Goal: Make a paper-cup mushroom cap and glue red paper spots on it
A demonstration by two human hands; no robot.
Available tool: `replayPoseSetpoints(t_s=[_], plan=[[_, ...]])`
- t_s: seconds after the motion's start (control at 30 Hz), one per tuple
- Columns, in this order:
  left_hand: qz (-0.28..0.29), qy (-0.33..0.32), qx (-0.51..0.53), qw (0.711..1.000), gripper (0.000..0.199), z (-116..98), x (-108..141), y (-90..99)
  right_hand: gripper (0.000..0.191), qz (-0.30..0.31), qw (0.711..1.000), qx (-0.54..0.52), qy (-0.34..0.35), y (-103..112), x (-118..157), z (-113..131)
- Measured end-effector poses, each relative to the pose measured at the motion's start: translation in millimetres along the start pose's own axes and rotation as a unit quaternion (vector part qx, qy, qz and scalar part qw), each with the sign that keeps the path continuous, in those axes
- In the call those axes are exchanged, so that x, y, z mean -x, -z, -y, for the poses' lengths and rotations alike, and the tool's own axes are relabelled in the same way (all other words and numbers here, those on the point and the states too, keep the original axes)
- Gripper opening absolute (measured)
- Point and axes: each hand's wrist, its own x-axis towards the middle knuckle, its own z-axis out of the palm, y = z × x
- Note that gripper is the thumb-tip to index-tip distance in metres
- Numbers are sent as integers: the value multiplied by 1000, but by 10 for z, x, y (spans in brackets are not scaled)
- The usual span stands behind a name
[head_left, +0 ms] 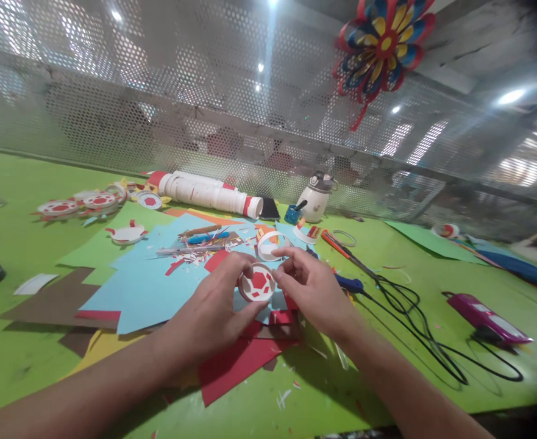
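A small round paper disc (258, 284) has a raised white rim and red shapes on its white face. My left hand (220, 292) is closed round its left and lower edge, thumb and fingers at the rim. Close to the disc's right rim is my right hand (311, 283), its fingers bent and the index fingertip apart from the thumb. Whether the thumb presses on the rim cannot be made out. Just behind the hands stands a white paper ring (270, 246). Beneath them lie light blue sheets (153, 292) and red paper (236, 366).
Pens, a blue cutter (208, 237) and scraps lie on the blue sheets. Finished-looking decorated discs (99, 202) sit at the left, near a long white paper roll (208, 194). A white flask (314, 198) stands behind. Rightward, a black cable (414, 323) loops beside a magenta device (490, 320).
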Motion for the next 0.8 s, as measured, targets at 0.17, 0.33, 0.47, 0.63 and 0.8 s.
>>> replayPoseSetpoints(t_s=[0.17, 0.33, 0.47, 0.63, 0.8], plan=[[0, -3, 9, 1000, 22, -38, -7, 7, 32, 5, 1000, -1, -19, -32, 33, 11], [0, -10, 16, 1000, 25, -41, 3, 14, 32, 7, 1000, 6, -17, -35, 27, 0], [4, -5, 19, 1000, 25, -26, 14, 9, 32, 16, 1000, -9, -17, -37, 16, -2], [9, 0, 30, 999, 23, -34, 18, 14, 34, 27, 999, -35, -27, -20, -1, 16], [8, -12, 40, 999, 23, -20, 12, 13, 34, 30, 998, -48, -26, -11, -1, 16]])
